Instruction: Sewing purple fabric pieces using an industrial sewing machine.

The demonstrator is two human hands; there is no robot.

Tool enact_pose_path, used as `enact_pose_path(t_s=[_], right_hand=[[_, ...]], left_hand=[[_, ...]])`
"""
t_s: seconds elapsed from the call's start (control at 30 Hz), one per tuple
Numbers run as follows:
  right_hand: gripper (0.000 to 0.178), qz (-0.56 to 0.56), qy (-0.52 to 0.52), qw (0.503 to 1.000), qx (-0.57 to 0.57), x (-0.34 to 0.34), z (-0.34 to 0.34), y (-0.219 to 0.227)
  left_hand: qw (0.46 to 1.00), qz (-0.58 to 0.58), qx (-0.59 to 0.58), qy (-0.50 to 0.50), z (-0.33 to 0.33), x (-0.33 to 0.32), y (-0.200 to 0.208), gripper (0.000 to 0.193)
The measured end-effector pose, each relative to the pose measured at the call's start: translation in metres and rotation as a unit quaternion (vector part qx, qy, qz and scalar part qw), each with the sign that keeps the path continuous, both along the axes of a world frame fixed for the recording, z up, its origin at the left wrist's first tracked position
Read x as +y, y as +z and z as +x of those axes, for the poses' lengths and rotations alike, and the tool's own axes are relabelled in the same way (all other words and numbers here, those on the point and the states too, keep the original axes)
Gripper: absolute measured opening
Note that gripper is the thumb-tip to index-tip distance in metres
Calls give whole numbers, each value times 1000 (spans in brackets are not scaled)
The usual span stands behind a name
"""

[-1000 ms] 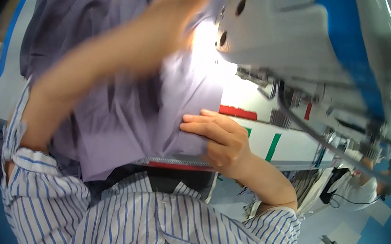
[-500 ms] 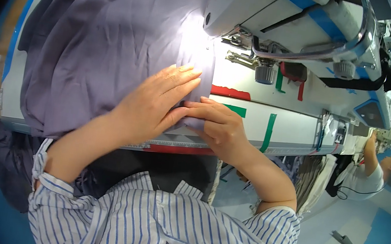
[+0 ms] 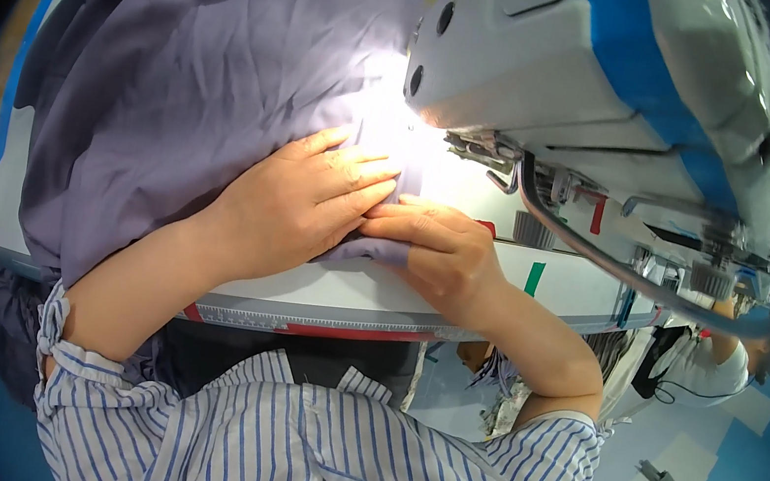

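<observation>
A large piece of purple-grey fabric (image 3: 199, 83) covers the left of the sewing table and runs up to the brightly lit needle area of a white sewing machine (image 3: 520, 72). My left hand (image 3: 313, 190) lies flat on this cloth with its fingers spread, just short of the needle area. Touching its fingertips, my right hand (image 3: 443, 254) has its fingers closed over the fabric's right edge. A fold of cloth hangs out below the right fingers. The right thumb is hidden, and glare washes out the cloth by the needle.
A bent metal rod (image 3: 638, 278) curves out from the machine head at the right. Along the table's front edge runs a measuring tape (image 3: 362, 328). Another person (image 3: 711, 359) sits at the far right, near hanging cloth pieces. Fabric also drapes off the table's left side.
The machine head looks larger and closer as the view has shifted. My left fingers have spread more, and both hands stay together at the fabric's edge.
</observation>
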State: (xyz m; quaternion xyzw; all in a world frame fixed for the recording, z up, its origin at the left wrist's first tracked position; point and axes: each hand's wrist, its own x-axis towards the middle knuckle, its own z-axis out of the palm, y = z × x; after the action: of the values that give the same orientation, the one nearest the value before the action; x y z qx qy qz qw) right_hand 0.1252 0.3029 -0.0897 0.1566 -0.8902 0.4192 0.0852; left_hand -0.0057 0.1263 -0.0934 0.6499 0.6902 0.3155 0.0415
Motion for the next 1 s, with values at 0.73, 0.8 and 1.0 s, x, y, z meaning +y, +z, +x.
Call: enact_pose_path(t_s=[0.73,0.8,1.0], right_hand=[[24,122,-64,990,39,10,18,-4],[25,108,-102,989,5,14,20,-9],[25,144,-112,952,247,12,-23,-1]], left_hand=[[995,-27,2,-100,-6,-9,6,51],[995,-27,33,-92,-10,-9,7,50],[996,-23,-3,-84,-27,0,7,53]])
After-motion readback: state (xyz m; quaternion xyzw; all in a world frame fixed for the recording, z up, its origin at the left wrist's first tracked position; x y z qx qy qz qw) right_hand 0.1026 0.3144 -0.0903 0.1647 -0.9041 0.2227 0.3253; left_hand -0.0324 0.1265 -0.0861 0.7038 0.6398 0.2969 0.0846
